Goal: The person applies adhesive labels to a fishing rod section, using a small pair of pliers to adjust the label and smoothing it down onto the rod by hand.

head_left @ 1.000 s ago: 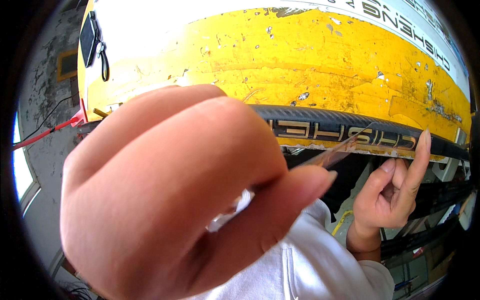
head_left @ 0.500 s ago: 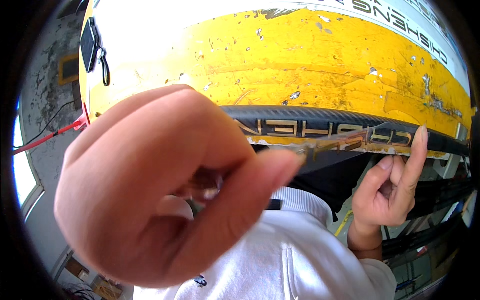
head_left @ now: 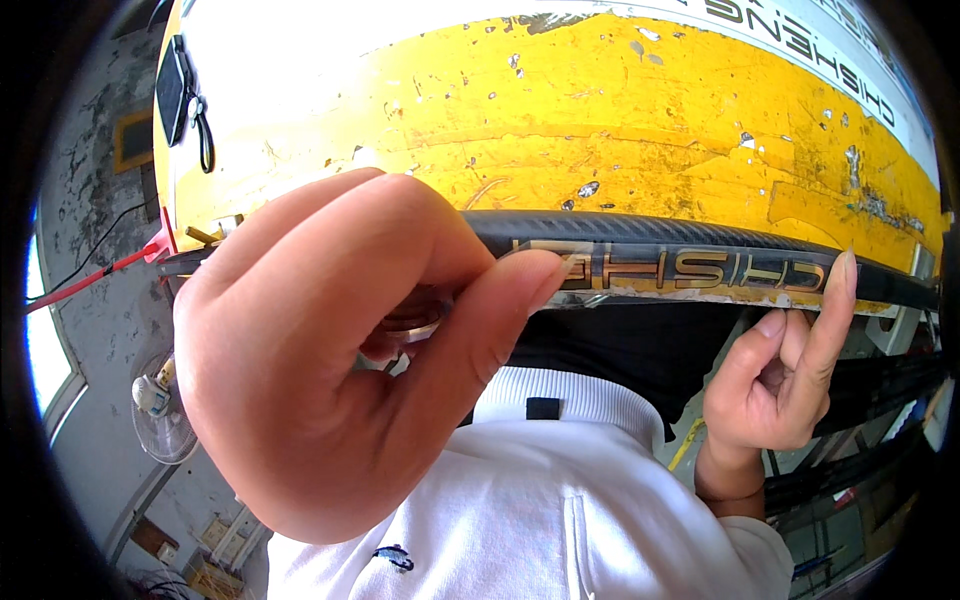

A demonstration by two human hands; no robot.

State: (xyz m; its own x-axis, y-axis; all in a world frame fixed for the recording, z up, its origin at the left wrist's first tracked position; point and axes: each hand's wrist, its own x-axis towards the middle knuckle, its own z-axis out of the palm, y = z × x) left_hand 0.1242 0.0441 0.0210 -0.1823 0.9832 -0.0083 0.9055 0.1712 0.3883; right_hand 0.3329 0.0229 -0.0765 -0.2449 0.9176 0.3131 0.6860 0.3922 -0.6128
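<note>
A long black carbon-weave bar (head_left: 640,228) lies along the near edge of a worn yellow board, bending toward the picture's rim. A clear decal film with gold lettering (head_left: 690,270) runs along the bar's near side. My left hand (head_left: 330,350), large and close to the camera, pinches the film's left end between thumb and forefinger. Something shiny and brownish shows inside its curled fingers; I cannot make it out. My right hand (head_left: 775,375) stretches its forefinger up against the film's right end on the bar. Its thumb and other fingers are curled below the bar.
The scuffed yellow board (head_left: 480,105) carries a black phone-like device (head_left: 174,88) with a strap. White sheets with dark lettering (head_left: 790,45) lie at the far right. A red cable (head_left: 100,272) and a white fan (head_left: 163,410) are at the left; dark bars (head_left: 870,390) are at the right.
My left hand has moved slightly right and closer to the bar. The film, slanted away from the bar before, now runs along its side. My right hand has stayed in place.
</note>
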